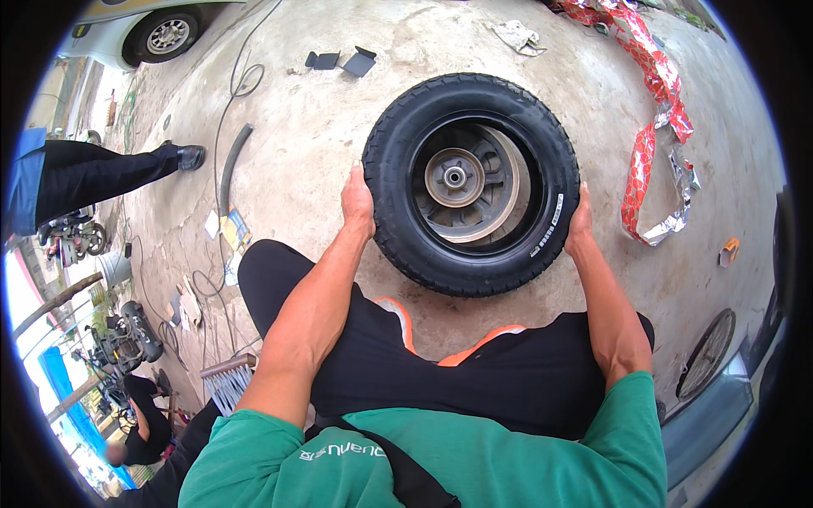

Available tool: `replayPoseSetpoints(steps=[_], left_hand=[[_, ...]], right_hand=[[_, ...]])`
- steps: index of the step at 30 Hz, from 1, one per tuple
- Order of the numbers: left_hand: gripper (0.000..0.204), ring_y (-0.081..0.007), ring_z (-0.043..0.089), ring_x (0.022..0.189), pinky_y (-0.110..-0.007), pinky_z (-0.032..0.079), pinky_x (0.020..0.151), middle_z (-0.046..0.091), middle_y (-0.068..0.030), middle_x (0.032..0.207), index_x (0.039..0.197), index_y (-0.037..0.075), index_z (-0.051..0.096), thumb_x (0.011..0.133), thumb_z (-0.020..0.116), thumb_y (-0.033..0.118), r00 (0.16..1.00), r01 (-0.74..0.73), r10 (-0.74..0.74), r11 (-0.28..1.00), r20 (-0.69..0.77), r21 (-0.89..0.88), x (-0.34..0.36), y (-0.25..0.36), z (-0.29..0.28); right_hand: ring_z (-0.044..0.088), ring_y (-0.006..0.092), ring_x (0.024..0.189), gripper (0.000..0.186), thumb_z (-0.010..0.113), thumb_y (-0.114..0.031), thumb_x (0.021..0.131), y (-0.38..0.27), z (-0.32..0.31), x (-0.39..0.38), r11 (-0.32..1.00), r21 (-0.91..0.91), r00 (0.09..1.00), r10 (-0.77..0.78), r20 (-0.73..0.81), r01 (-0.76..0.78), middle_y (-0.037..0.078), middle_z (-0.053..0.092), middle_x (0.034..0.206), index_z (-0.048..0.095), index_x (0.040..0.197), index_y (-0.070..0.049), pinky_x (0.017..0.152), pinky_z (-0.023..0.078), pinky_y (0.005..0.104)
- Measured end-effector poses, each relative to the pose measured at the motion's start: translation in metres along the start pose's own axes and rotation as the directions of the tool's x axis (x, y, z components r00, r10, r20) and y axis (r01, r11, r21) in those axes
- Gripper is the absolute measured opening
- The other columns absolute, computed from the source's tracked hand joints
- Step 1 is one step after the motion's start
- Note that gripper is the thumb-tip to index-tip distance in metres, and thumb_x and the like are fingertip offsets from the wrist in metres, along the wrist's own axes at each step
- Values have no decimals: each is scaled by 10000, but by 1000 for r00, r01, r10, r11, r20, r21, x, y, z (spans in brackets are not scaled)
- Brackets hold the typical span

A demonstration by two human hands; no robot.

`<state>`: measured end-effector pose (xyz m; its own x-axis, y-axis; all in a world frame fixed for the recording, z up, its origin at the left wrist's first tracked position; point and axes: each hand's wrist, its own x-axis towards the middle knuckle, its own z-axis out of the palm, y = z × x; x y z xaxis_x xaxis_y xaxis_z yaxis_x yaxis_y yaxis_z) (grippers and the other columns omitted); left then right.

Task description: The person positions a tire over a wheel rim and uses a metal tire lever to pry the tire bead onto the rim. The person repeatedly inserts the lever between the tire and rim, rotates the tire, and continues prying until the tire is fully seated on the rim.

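A black tyre (474, 99) is held between my two hands in front of my knees. My left hand (357, 203) presses on its left side, and my right hand (580, 222) grips the right side. Most fingers are hidden behind the tread. Through the tyre's opening shows a dull metal wheel rim (506, 199) with a round hub at its middle. The rim sits off-centre to the left, with a gap at the right, so the two are not seated together. How deep the rim lies under the tyre, I cannot tell.
Red and silver foil wrapping (644, 165) trails along the right, above a spoked wheel (707, 354). A hose (231, 169), cables and paper scraps lie left. Dark flat pieces (360, 61) are beyond. One person stands at left (102, 173); another (146, 423) sits lower left. A vehicle (106, 38) stands far left.
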<state>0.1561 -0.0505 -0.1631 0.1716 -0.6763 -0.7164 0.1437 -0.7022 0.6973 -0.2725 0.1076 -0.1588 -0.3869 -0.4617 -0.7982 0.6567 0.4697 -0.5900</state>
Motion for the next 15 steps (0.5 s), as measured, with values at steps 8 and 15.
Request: replayPoseSetpoints(steps=[8, 15], left_hand=[[734, -297, 669, 1229, -412, 490, 1085, 704, -192, 1386, 1441, -60, 649, 1077, 514, 563, 998, 17, -13, 998, -68, 62, -5, 6, 3], [734, -302, 646, 1268, -419, 468, 1109, 696, -200, 1398, 1438, -60, 650, 1067, 512, 559, 999, -13, 15, 999, -33, 49, 0, -1, -1]], right_hand=[[711, 280, 1224, 786, 433, -718, 1069, -5, 6, -10, 1000, 16, 1000, 15, 10, -16, 96, 733, 1383, 621, 1498, -87, 1103, 546, 420], [720, 298, 1210, 795, 420, -729, 1064, -3, 4, -5, 999, 14, 999, 29, 23, -29, 106, 741, 1371, 634, 1480, -86, 1094, 559, 440]])
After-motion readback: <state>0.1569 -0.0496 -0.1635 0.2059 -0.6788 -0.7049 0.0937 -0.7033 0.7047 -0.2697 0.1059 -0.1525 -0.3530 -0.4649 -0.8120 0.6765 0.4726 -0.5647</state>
